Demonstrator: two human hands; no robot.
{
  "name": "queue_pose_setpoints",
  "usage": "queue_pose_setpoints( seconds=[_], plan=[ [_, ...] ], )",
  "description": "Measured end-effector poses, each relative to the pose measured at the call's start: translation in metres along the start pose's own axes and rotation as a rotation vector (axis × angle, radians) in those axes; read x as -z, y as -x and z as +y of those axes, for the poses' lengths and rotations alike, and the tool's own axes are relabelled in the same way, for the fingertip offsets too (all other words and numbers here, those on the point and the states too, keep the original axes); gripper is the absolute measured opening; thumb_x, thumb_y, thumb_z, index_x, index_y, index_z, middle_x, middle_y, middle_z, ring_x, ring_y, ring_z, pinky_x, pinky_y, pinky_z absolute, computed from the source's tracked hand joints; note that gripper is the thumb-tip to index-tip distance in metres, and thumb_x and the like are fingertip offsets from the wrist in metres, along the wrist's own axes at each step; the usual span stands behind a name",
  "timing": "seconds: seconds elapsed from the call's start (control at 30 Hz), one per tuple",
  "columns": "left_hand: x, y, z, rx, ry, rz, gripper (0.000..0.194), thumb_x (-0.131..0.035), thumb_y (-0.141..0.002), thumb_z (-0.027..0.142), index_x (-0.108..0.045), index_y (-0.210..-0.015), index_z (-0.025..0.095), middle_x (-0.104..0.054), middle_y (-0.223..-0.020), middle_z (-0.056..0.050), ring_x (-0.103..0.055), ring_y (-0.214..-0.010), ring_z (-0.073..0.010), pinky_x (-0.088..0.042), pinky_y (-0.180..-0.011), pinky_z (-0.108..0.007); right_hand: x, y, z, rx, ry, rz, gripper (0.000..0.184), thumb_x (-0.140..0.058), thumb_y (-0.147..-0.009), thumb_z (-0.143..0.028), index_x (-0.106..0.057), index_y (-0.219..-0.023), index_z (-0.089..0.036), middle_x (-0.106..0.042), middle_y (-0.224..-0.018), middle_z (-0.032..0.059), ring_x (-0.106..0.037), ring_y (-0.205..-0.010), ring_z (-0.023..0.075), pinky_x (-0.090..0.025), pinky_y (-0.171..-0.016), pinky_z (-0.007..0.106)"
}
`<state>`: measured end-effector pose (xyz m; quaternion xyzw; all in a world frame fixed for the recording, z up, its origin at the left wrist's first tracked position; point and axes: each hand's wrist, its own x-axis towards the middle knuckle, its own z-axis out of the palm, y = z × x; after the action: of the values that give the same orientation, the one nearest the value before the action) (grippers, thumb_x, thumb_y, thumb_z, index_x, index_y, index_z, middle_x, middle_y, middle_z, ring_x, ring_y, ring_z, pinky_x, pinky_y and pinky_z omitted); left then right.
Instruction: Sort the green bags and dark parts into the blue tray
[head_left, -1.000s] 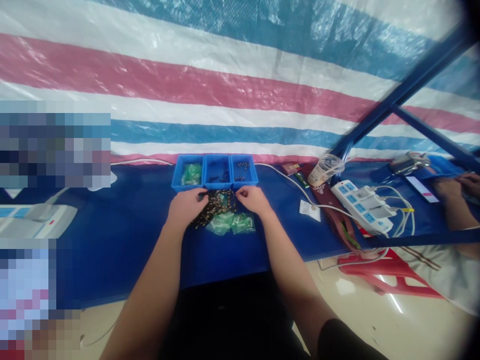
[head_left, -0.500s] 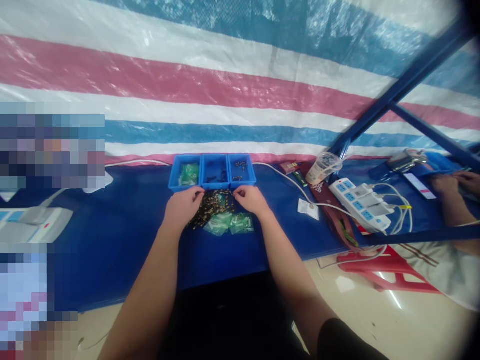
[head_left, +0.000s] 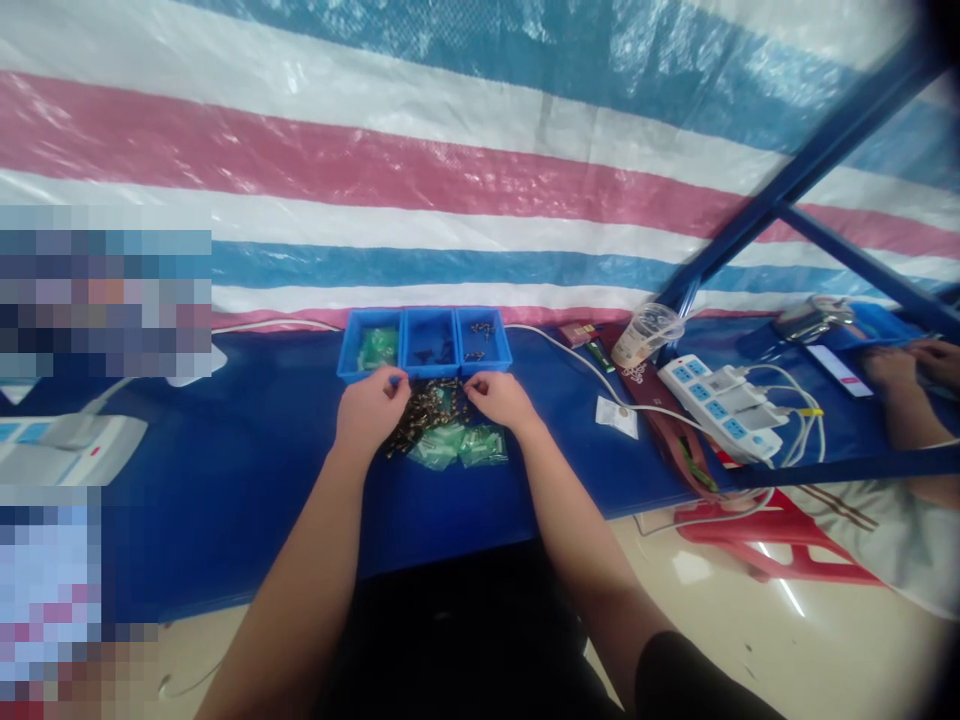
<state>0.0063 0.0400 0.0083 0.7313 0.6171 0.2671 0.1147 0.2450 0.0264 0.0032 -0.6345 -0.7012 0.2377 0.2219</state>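
Observation:
A pile of small dark and brass-coloured metal parts (head_left: 424, 412) lies on the blue table between my hands. At its left edge my left hand (head_left: 373, 405) is closed, thumb and forefinger pinched together; what they hold is too small to make out. My right hand (head_left: 499, 398) pinches at the pile's right edge, on something equally unclear. Small green-tinted plastic bags (head_left: 439, 447) lie in front of the pile. Behind it stand three joined blue bins: the left bin (head_left: 347, 345) holds green bags, the middle bin (head_left: 429, 325) dark pieces, the right bin (head_left: 504, 350) small metal parts.
To the right are a plastic cup (head_left: 649, 335), a brown strap-like band (head_left: 671, 430), a small white packet (head_left: 616, 418) and a power strip (head_left: 716, 410) with cables. Blue frame bars (head_left: 795, 170) slant across. Another person's hands (head_left: 892, 370) work at far right.
My left hand has shifted slightly up and its fingers have turned a little. My right hand has barely moved, staying at the pile's right edge.

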Motion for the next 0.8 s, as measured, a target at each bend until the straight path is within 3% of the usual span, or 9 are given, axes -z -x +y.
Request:
queue_pose_setpoints(
  seconds=[0.13, 0.3, 0.53, 0.67, 0.8],
  plan=[
    [0.001, -0.001, -0.007, -0.012, -0.089, -0.164, 0.029, -0.057, -0.083, 0.047, -0.074, -0.098, 0.028, -0.072, -0.074, -0.002, -0.063, -0.066, -0.0198, -0.039, -0.057, -0.027, 0.001, 0.001, -0.002, 0.000, 0.011, -0.016, 0.019, -0.058, -0.086, -0.033, -0.074, -0.093, -0.026, -0.073, -0.080, 0.0011, -0.065, -0.072, 0.0168, -0.045, -0.066, 0.025],
    [-0.003, -0.004, -0.006, 0.005, -0.164, -0.223, 0.036, -0.052, -0.086, 0.051, -0.074, -0.104, 0.030, -0.075, -0.090, -0.006, -0.067, -0.077, -0.0247, -0.044, -0.063, -0.031, 0.002, 0.002, -0.004, -0.006, 0.016, -0.026, 0.019, -0.057, -0.087, -0.033, -0.074, -0.093, -0.025, -0.073, -0.081, 0.0013, -0.064, -0.071, 0.0163, -0.044, -0.064, 0.025],
    [-0.010, -0.004, 0.002, 0.088, -0.213, -0.209, 0.031, -0.051, -0.085, 0.044, -0.073, -0.099, 0.027, -0.074, -0.091, -0.008, -0.067, -0.082, -0.0276, -0.045, -0.066, -0.032, 0.000, 0.001, -0.001, 0.007, -0.007, -0.001, 0.017, -0.058, -0.086, -0.032, -0.073, -0.090, -0.025, -0.071, -0.077, 0.0003, -0.062, -0.068, 0.0154, -0.042, -0.062, 0.025],
    [-0.004, 0.001, 0.010, -0.008, -0.129, -0.166, 0.031, -0.049, -0.087, 0.043, -0.068, -0.101, 0.024, -0.071, -0.080, -0.004, -0.065, -0.072, -0.0213, -0.039, -0.060, -0.028, -0.003, 0.001, -0.002, 0.104, -0.166, 0.070, 0.020, -0.056, -0.089, -0.034, -0.072, -0.092, -0.022, -0.066, -0.068, -0.0005, -0.058, -0.061, 0.0129, -0.043, -0.061, 0.024],
    [-0.001, 0.007, 0.020, -0.110, -0.046, -0.113, 0.026, -0.050, -0.088, 0.041, -0.066, -0.100, 0.024, -0.068, -0.071, 0.000, -0.061, -0.064, -0.0161, -0.036, -0.057, -0.026, -0.007, 0.002, -0.011, 0.262, -0.405, 0.099, 0.030, -0.058, -0.089, -0.036, -0.068, -0.112, -0.020, -0.068, -0.076, 0.0001, -0.057, -0.061, 0.0113, -0.047, -0.064, 0.023]
  ],
)
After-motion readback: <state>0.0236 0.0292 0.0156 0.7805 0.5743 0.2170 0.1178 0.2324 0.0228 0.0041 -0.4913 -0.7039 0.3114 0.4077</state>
